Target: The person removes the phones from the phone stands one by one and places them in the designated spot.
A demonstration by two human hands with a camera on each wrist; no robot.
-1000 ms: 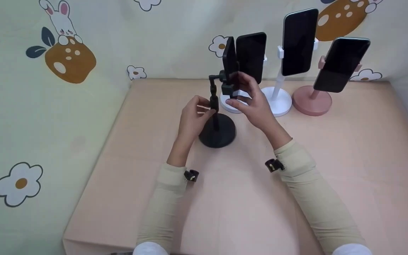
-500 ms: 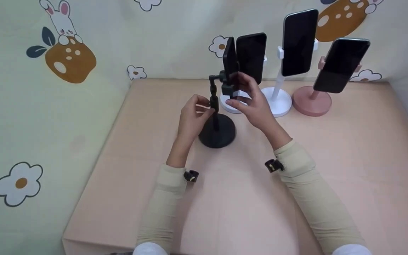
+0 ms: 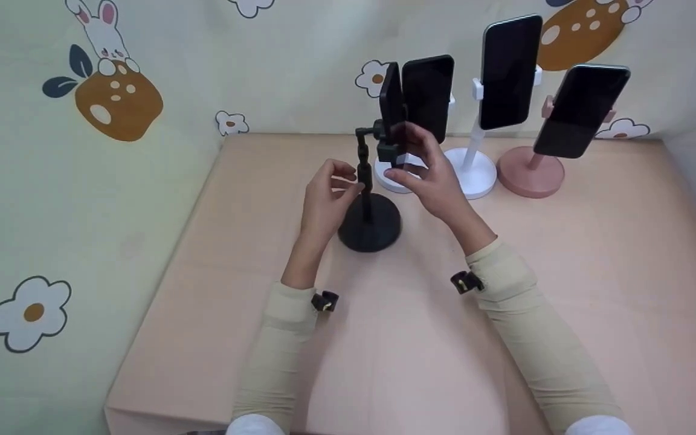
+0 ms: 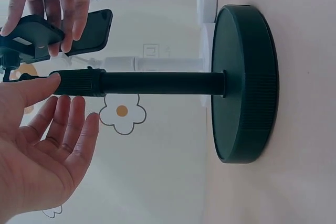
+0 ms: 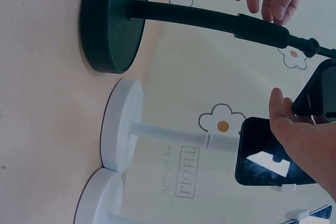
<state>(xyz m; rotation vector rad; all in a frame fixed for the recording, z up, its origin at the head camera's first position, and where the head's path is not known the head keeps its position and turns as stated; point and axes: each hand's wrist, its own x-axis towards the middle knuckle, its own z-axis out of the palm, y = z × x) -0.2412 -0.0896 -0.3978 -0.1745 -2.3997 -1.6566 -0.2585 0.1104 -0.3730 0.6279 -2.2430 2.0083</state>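
Observation:
A black phone stand (image 3: 368, 225) with a round base stands upright on the table, a black phone (image 3: 391, 99) clamped at its top and seen nearly edge-on. My left hand (image 3: 325, 199) is at the stand's pole; in the left wrist view its thumb lies against the ribbed collar (image 4: 79, 82), with the fingers bent just below it. With my right hand (image 3: 437, 175) I hold the lower part of the clamped phone, thumb beneath and fingers along its far side. In the right wrist view that phone (image 5: 317, 90) is partly hidden by my hand.
Behind and to the right stand two white phone stands (image 3: 472, 175) and a pink one (image 3: 531, 172), each bearing a dark phone. The nearest of these phones (image 3: 429, 96) is close behind my right fingers. A patterned backdrop (image 3: 299, 66) rises at the table's back edge.
My left hand has shifted very slightly left and up at the collar. The right hand, the stand and the clamped phone look unchanged.

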